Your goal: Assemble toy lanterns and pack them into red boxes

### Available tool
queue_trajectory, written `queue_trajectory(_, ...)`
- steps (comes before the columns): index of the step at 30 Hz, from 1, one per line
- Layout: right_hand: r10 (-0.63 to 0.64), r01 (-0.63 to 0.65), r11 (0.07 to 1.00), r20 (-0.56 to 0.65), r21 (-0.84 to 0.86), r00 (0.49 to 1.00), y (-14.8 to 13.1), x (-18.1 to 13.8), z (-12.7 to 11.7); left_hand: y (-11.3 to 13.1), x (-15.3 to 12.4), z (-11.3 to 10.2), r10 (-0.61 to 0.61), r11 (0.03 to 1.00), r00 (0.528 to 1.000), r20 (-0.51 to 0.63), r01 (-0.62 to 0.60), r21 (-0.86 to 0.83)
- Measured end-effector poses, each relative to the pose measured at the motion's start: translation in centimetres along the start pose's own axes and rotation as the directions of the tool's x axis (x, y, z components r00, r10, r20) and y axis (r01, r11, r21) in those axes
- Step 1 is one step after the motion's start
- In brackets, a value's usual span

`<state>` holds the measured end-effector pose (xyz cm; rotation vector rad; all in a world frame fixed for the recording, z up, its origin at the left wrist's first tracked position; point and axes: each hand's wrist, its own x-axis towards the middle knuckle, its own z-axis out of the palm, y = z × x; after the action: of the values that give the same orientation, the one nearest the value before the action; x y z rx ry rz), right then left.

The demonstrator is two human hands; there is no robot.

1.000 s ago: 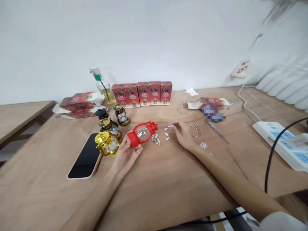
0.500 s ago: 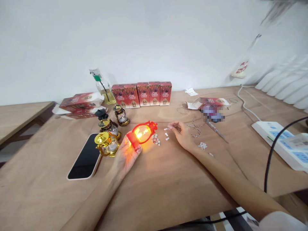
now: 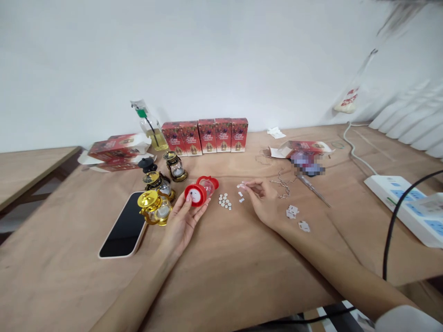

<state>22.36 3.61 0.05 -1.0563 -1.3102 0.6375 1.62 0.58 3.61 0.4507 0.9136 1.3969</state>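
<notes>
A small red lantern point(image 3: 208, 185) lies tipped in my left hand point(image 3: 183, 219), its round base with a white centre turned toward me; it is unlit. My left thumb rests on the base while the fingers support it from below. My right hand point(image 3: 262, 199) has thumb and forefinger pinched on a small white tab point(image 3: 240, 186) just above the table. Two more white tabs point(image 3: 241, 197) lie close under it. Between the hands sits a cluster of silver button cells point(image 3: 224, 202). Left of my left hand stand gold point(image 3: 155, 207), bronze point(image 3: 175, 167) and dark lanterns.
A phone point(image 3: 122, 228) lies at the left. Red printed boxes point(image 3: 207, 137) line the back beside a pump bottle point(image 3: 154, 131). At right are a screwdriver point(image 3: 314, 190), bent wires point(image 3: 282, 184), white pieces point(image 3: 304, 226), an opened box point(image 3: 304, 148) and a power strip point(image 3: 403, 203).
The lantern's glow has gone out. My left hand has turned it so the base faces me. My right hand stays in nearly the same place, still pinching.
</notes>
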Motion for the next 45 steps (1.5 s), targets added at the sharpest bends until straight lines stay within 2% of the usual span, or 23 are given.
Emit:
queue_trajectory(3, -0.032, 0.032, 0.999, 0.003, 0.018, 0.999, -1.1, -1.3, 0.8, -0.1, -0.4, 0.3, 0.089, 0.993, 0.995, 0.052, -0.092, 0.074)
queue_trajectory(9, -0.221, 0.227, 0.971, 0.084, -0.071, 0.972, -3.2, -2.9, 1.6, -1.0, -1.4, 0.6, 0.307, 0.897, 0.938, 0.160, -0.341, 0.281)
queue_trajectory(16, -0.406, 0.424, 0.900, 0.163, -0.101, 0.899, -3.6, -3.4, 2.2, -2.9, -2.2, 0.4, 0.375, 0.774, 0.908, 0.187, -0.417, 0.477)
queue_trajectory(24, -0.366, 0.384, 0.899, 0.123, -0.210, 0.923, -3.6, -3.7, 2.7, -3.4, -2.6, 0.4, 0.505, 0.627, 0.848, 0.157, -0.487, 0.608)
queue_trajectory(29, -0.322, 0.341, 0.904, 0.113, -0.258, 0.940, -3.5, -3.9, 2.9, -3.2, -3.0, 0.8, 0.543, 0.593, 0.822, 0.170, -0.519, 0.616)
queue_trajectory(37, -0.387, 0.402, 0.875, 0.109, -0.269, 0.916, -3.7, -4.1, 3.2, -3.4, -3.1, 0.6, 0.540, 0.535, 0.813, 0.218, -0.531, 0.657)
queue_trajectory(41, -0.411, 0.428, 0.860, 0.121, -0.278, 0.904, -3.7, -4.2, 3.2, -3.4, -3.2, 0.5, 0.538, 0.546, 0.815, 0.217, -0.533, 0.647)
queue_trajectory(45, -0.455, 0.472, 0.837, 0.127, -0.275, 0.881, -3.6, -4.3, 3.2, -3.6, -3.2, 0.4, 0.565, 0.515, 0.791, 0.234, -0.560, 0.649)
